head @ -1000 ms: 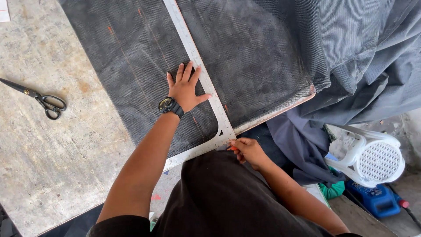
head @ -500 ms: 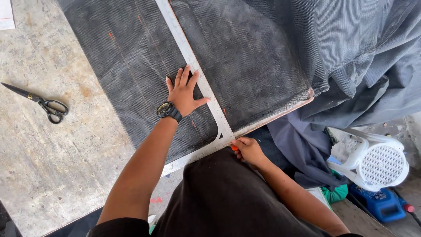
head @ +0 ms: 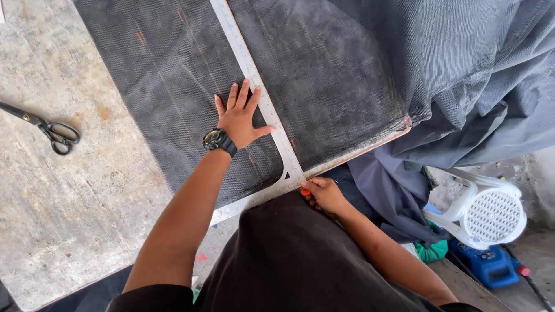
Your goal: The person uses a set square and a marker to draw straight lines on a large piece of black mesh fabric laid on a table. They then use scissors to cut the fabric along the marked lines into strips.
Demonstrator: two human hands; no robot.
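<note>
Scissors (head: pixel 49 128), black handles, lie closed on worn table (head: pixel 75 219) at approx 9 o'clock of frame, well apart from both hands.

Dark mesh fabric (head: pixel 173 75) spread flat over table, running from 11 o'clock to centre; near edge at approx 6 o'clock.

L hand (head: pixel 240 118) at frame centre: palm down, fingers spread wide and flat, grips nothing. Palm presses on mesh, thumb out toward 3 o'clock, tip touching long arm of metal L-square (head: pixel 254 81). Black wristwatch (head: pixel 217 140) on that wrist.

L-square lies on mesh: long arm runs from 12 o'clock down to corner just below centre, short arm goes off toward 8 o'clock along fabric's near edge.

R hand (head: pixel 325 195) at approx 5 o'clock of L hand, just beside square's corner. Fingers curled in, pinching small orange marker (head: pixel 304 192); tip at square's corner, contact w/ fabric cannot tell.

More grey mesh bunched at 2 o'clock, hanging off table edge. White plastic stool (head: pixel 488 211) at 4 o'clock on floor; blue device (head: pixel 488 266) below it.
</note>
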